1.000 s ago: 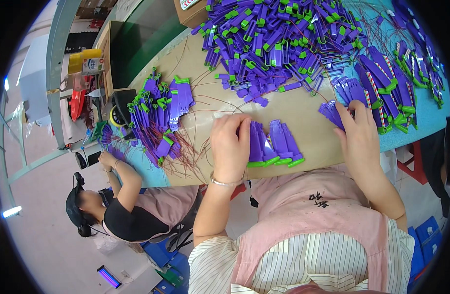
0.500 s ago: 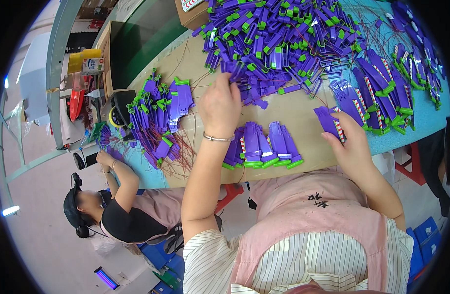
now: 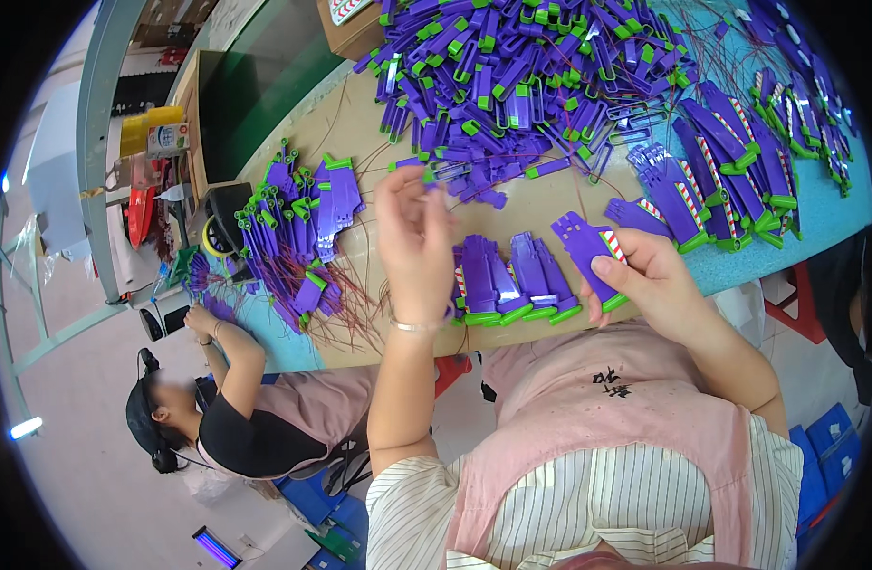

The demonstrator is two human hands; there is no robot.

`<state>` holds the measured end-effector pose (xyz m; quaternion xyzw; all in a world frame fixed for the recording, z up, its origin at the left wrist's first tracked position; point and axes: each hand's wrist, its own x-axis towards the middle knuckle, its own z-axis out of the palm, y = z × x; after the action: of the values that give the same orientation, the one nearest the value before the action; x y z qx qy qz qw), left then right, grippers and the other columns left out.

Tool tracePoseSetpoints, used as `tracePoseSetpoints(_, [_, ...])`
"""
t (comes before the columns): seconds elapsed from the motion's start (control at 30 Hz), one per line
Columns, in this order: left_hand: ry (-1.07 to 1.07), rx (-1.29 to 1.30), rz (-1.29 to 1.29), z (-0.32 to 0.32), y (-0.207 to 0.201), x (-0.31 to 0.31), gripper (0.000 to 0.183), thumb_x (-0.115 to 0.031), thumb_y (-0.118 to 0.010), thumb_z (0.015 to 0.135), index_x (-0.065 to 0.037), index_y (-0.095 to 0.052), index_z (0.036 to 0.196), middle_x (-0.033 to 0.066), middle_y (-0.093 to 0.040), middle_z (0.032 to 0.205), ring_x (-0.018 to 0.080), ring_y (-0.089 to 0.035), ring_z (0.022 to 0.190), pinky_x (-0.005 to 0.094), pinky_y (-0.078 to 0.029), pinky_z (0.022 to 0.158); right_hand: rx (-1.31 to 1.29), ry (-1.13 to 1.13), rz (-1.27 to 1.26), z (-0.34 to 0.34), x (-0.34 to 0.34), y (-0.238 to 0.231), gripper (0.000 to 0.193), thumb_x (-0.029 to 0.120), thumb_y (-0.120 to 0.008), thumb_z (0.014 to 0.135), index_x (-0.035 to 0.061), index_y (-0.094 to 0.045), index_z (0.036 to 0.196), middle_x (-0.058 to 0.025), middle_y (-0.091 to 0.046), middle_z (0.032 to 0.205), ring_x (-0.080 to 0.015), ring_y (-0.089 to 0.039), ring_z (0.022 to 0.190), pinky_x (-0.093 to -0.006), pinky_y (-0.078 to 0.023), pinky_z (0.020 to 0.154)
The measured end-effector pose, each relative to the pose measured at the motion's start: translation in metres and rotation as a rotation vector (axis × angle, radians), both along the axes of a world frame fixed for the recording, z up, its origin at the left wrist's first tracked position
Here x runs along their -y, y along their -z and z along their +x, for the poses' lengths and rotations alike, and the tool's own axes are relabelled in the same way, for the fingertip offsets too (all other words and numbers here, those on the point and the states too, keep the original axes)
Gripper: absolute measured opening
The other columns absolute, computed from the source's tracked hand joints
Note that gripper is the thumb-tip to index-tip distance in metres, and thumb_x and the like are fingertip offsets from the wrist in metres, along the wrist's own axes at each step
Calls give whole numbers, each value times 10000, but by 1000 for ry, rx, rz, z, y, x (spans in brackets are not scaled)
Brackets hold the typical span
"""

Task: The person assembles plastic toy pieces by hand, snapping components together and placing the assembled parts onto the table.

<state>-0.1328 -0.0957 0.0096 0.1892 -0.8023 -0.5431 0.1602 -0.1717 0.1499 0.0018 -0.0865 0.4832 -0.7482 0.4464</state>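
Observation:
My right hand (image 3: pixel 640 280) grips a flat purple plastic piece (image 3: pixel 580 249) with notches at its far end, a green near end and a red-and-white striped edge. The thumb lies across its face. My left hand (image 3: pixel 415 228), blurred, is raised at the near side of the big heap, its fingers curled round a small purple-and-green plastic piece (image 3: pixel 428 177), mostly hidden by the fingers. Between my hands, a short row of purple pieces with green ends (image 3: pixel 493 280) lies near the table edge.
A big heap of purple-and-green parts (image 3: pixel 521 85) with thin red wires covers the far table (image 3: pixel 360 119). Striped pieces (image 3: pixel 721 171) lie in overlapping stacks at right. A wired bundle (image 3: pixel 298 223) lies left, near a co-worker (image 3: pixel 255 408). A cardboard box (image 3: pixel 350 33) stands behind.
My right hand has moved left with a striped purple piece, away from the right-hand stacks. My left hand has drawn back slightly from the heap toward me.

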Motion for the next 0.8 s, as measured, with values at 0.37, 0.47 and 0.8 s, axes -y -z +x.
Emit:
tracePoseSetpoints(0.37, [281,112,519,27,-16,-63,413,20,-615,902,-15,-516,1302,80,-612,987,97,-607,718,217,-517,619,98,0,-54,-1,5,-9,215,184,-512,997,-13,-579,940,-41,-614,766,-131,-618,620,-256,-510,542])
tracePoseSetpoints(0.47, [401,193,451,27,-21,-51,402,35,-637,880,-25,-575,1272,73,-608,1002,87,-611,730,208,-516,614,53,-118,169,-4,1,-16,186,158,-516,990,5,-590,915,-19,-607,740,-107,-588,595,-239,-475,515])
tracePoseSetpoints(0.8, [380,366,413,38,-33,-57,231,-95,-773,768,2,-663,945,104,-634,851,205,-626,761,298,-508,654,-529,-218,196,1,-3,-13,125,88,-656,866,15,-634,965,-64,-616,803,-145,-562,711,-301,-444,629])
